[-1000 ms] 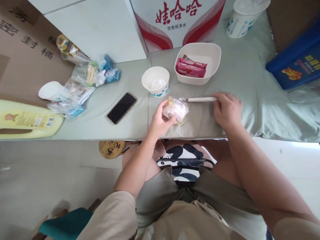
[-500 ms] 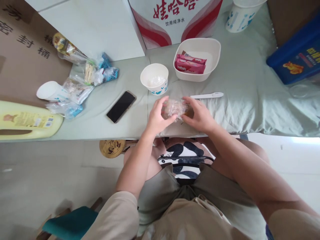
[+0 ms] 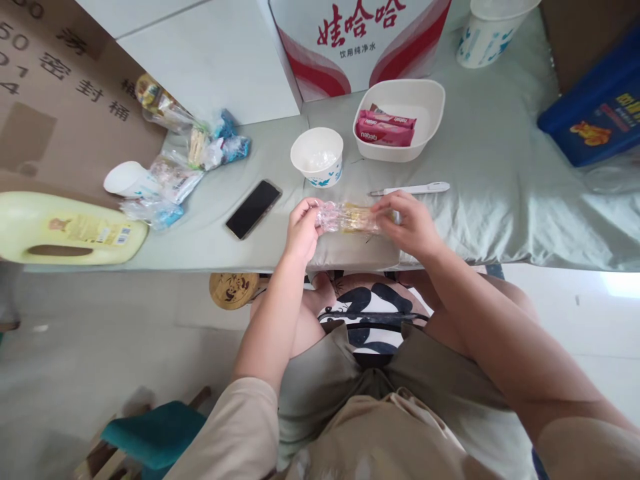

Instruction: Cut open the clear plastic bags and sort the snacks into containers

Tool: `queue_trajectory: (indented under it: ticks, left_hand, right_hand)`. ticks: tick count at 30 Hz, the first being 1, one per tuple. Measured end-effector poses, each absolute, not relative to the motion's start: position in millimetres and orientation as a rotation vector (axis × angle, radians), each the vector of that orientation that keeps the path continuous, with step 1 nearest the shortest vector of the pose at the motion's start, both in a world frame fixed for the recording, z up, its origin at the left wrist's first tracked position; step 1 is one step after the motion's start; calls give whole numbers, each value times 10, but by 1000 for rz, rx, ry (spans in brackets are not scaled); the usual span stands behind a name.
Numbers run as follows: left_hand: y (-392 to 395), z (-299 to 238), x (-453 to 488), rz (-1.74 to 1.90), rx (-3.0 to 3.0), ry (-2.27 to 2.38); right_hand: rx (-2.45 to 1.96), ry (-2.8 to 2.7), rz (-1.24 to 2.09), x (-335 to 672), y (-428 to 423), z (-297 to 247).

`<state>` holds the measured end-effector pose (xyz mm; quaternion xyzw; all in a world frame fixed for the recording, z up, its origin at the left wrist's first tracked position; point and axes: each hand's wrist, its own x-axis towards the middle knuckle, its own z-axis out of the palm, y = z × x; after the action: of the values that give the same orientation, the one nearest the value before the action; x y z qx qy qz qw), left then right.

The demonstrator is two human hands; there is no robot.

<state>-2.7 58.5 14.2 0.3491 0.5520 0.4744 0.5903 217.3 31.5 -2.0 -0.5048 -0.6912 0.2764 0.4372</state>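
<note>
Between my hands stretches a crinkled clear plastic wrapper, pinkish toward the left and yellowish toward the right; its contents are hard to make out. My left hand pinches its left end with thumb and fingers. At the other end, my right hand grips the plastic with fingers pressed together. Just beyond them stands a white paper bowl with some clear plastic inside. A white utility knife lies behind my right hand. The black phone rests flat to the left of my left hand.
A cream tub holds pink wafer packets. Crumpled wrappers and a tipped paper cup lie at left near a yellow jug. A large paper cup and blue container are at right; a printed carton stands behind.
The bunched wrapper has been drawn out lengthwise between my hands, showing more of its yellowish part. My left hand has closed on one end. The view has shifted slightly left.
</note>
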Motion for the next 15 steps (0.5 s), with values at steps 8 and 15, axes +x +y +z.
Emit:
queue_trajectory:
  ticks: [8, 15]
  left_hand:
    - [676, -7, -171, 1217, 882, 1495]
    - [679, -68, -247, 1255, 1344, 1544]
  right_hand:
    - [-1476, -1527, 591, 2462, 272, -8]
    - [-1519, -1280, 445, 2721, 251, 27]
